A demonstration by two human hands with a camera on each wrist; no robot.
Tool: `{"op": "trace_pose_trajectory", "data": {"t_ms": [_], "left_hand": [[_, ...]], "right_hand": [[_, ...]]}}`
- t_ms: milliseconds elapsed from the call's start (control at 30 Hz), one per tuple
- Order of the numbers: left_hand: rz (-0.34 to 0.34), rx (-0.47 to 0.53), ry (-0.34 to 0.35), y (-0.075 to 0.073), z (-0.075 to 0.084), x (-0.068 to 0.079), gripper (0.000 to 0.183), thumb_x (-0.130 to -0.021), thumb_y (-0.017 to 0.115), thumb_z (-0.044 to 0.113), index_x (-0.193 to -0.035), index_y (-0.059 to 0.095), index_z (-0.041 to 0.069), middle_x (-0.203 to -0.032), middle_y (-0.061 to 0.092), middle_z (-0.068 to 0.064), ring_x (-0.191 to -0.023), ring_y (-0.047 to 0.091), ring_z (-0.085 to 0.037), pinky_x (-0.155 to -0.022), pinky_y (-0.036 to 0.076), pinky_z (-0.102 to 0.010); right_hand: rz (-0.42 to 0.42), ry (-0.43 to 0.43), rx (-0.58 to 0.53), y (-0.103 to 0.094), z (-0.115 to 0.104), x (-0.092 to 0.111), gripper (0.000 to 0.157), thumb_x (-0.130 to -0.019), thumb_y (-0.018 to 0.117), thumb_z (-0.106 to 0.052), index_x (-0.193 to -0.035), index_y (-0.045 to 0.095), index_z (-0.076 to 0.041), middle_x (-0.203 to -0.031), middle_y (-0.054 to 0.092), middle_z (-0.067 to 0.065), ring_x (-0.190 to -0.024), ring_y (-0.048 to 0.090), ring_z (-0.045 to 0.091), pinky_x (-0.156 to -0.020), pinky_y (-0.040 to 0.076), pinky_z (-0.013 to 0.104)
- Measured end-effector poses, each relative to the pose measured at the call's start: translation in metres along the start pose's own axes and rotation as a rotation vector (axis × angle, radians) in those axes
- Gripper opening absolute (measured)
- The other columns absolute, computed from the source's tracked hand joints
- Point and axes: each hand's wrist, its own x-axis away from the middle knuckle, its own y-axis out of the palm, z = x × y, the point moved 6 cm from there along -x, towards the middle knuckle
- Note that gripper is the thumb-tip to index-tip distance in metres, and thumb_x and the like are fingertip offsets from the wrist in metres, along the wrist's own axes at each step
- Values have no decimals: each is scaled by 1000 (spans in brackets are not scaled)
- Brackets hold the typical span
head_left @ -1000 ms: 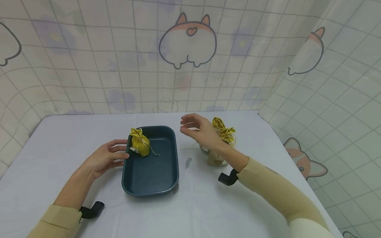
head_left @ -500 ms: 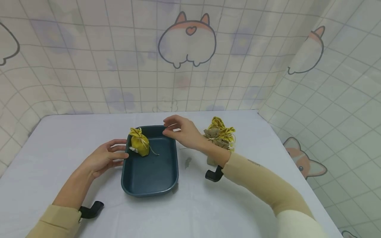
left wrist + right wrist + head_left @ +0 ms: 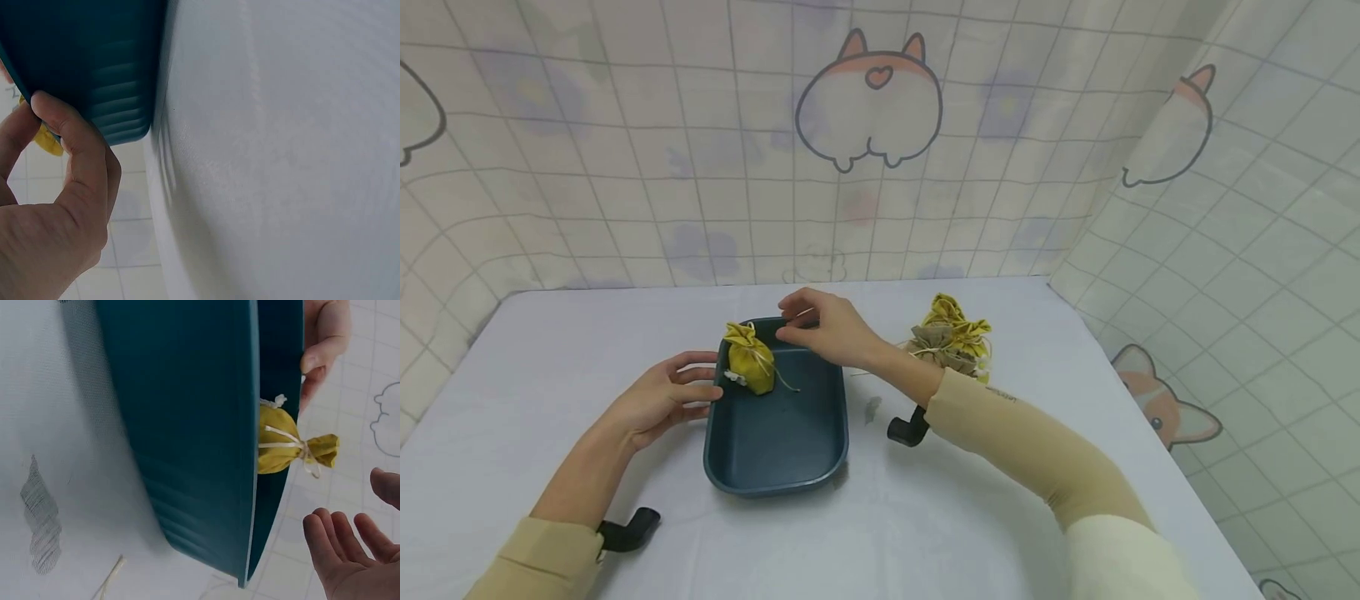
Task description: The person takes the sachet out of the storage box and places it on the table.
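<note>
A dark teal rectangular tray [image 3: 778,433] stands on the white table. In its far left corner is a yellow drawstring pouch [image 3: 752,367] with pale cord and a small white ornament. My left hand [image 3: 662,400] holds the tray's left rim, thumb at the edge and fingers along the outer wall; in the left wrist view its digits [image 3: 78,156] meet at the rim. Over the far right part of the tray is my right hand [image 3: 827,329], fingers loosely bent. The right wrist view shows that hand [image 3: 356,569] apart from the pouch [image 3: 281,440], with nothing between thumb and fingers.
To the tray's right stand several more drawstring pouches: yellow ones [image 3: 970,333] behind a beige one [image 3: 932,342], partly hidden by my right forearm. A grey patch [image 3: 872,409] marks the cloth beside the tray. A patterned curtain [image 3: 865,217] hangs behind the table.
My right hand has moved left from beside the pouches to over the tray's far end, uncovering more of the beige pouch. My left hand, the tray and its yellow pouch have stayed put.
</note>
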Motion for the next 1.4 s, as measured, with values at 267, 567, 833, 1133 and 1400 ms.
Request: {"op": "trace_pose_trajectory", "data": {"t_ms": [267, 567, 833, 1133, 1400], "left_hand": [[-21, 15, 9, 0, 1, 1, 79, -97, 70, 7, -159, 22, 0, -138, 48, -19, -99, 64, -14, -84, 56, -32], [-20, 10, 12, 0, 2, 2, 78, -97, 71, 8, -158, 23, 0, -135, 51, -16, -99, 64, -15, -84, 56, -32], [-23, 7, 7, 0, 1, 1, 78, -98, 70, 8, -159, 22, 0, -142, 47, -21, -100, 64, -15, -84, 56, -32], [-19, 1, 7, 0, 3, 1, 78, -97, 70, 7, -159, 23, 0, -137, 50, -19, -98, 64, -15, -84, 56, -32], [-24, 13, 8, -1, 3, 2, 77, -97, 71, 7, -158, 23, -1, -129, 52, -12, -97, 64, -15, -84, 56, -32]], "right_hand": [[-76, 3, 52, 23, -1, -14, 44, -97, 75, -24, -134, 61, -5, -122, 66, 7, -106, 66, 14, -88, 50, 20], [-153, 55, 75, 37, -4, -25, 50, -97, 75, -26, -136, 57, -1, -127, 65, 12, -112, 64, 20, -90, 49, 17], [-178, 77, 112, 46, 2, -32, 49, -97, 75, -29, -136, 59, -3, -125, 66, 9, -108, 64, 14, -87, 50, 17], [-187, 66, 217, 50, -6, -34, 43, -99, 72, -30, -132, 62, -4, -120, 68, 7, -102, 63, 13, -82, 50, 18], [-167, 50, 234, 50, -12, -35, 32, -101, 70, -23, -127, 67, -4, -110, 70, 3, -91, 62, 9, -76, 49, 15]]}}
